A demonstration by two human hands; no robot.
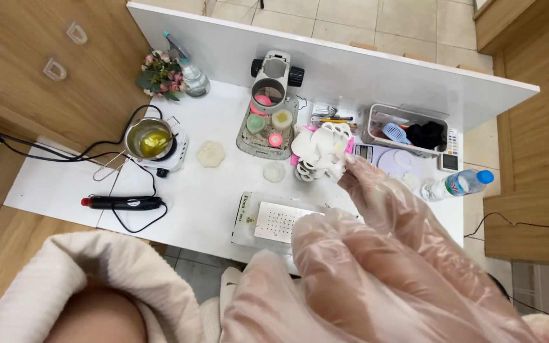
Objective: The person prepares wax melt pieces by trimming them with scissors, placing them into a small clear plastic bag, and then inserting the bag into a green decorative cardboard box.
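Right hand (366, 190), in a loose clear plastic glove, reaches far over the white table (217, 190), fingertips pinching a small white moulded piece (338, 162) off the pale heap, while left gloved hand (325, 244) hovers near, fingers loosely open.

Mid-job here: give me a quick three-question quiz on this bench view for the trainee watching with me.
1. True or false: the small metal pot on the white hotplate holds a yellow liquid.
2. Which thing are the fingertips of the gloved right hand touching? A) the plastic water bottle B) the cluster of white moulds C) the black-handled tool
3. Fill in: the spray bottle stands beside a small bunch of ____.

Key:
1. True.
2. B; the fingertips meet the moulds' right edge.
3. Flowers, pink ones, at the table's back left corner.
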